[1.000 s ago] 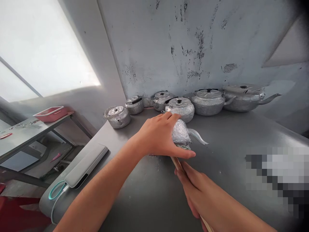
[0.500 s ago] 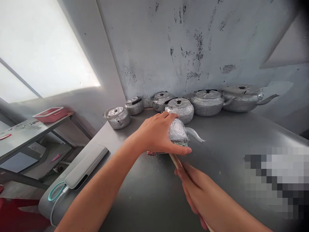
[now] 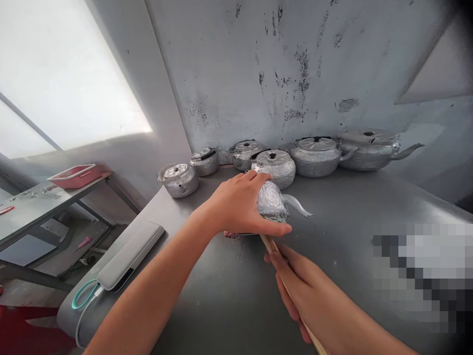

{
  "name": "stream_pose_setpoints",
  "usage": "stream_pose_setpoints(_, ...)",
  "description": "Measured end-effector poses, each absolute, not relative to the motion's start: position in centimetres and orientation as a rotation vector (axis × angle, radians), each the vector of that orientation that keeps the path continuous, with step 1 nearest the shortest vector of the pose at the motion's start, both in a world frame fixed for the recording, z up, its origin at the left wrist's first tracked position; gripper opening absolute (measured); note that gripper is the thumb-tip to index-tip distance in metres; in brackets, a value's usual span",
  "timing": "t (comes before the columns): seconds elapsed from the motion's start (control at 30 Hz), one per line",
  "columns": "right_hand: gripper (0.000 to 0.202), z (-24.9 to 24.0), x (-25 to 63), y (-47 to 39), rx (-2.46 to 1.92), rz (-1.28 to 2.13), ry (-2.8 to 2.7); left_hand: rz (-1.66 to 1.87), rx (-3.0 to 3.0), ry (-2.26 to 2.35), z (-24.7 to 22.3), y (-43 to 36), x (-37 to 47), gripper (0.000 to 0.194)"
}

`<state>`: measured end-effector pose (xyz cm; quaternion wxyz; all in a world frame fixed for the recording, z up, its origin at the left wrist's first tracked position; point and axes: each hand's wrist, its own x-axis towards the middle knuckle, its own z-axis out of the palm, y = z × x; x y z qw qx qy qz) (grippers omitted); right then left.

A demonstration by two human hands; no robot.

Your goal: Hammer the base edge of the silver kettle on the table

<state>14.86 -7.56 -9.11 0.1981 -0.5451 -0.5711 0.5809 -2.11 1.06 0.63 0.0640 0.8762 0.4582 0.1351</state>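
A silvery, dented kettle (image 3: 271, 198) lies tilted at the middle of the grey table, its curved spout pointing right. My left hand (image 3: 240, 204) grips it from the left, fingers over the top and thumb stretched along the near side. My right hand (image 3: 291, 281) is wrapped round a wooden handle (image 3: 269, 242) that runs from the lower right up to the kettle. Greenish bristles (image 3: 275, 219) show between the kettle and my left thumb. A red patterned bit (image 3: 231, 235) peeks out beneath my left wrist. The kettle's opening is hidden.
Several silvery kettles stand along the wall, the largest (image 3: 369, 150) at the right. A grey case (image 3: 131, 256) with a cable lies on the table's (image 3: 221, 305) left side. A pink basket (image 3: 76, 177) sits on a side bench. A blurred patch covers the right edge.
The fingers of my right hand have shifted slightly on the wooden handle. My left hand keeps its hold on the kettle. The whole view has moved very slightly.
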Motion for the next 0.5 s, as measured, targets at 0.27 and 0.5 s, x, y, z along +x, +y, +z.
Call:
stream_pose_setpoints(0.27, 0.047, -8.67, 14.75, -7.55, -1.518, 1.611, -1.623, 0.404, 2.663, 1.372, 0.62, 1.01, -2.21, 0.099)
stream_pose_setpoints(0.5, 0.045, -8.53, 14.86, -7.37, -1.535, 1.633, -1.562, 0.404, 2.665, 1.366, 0.59, 1.04, -2.2, 0.1)
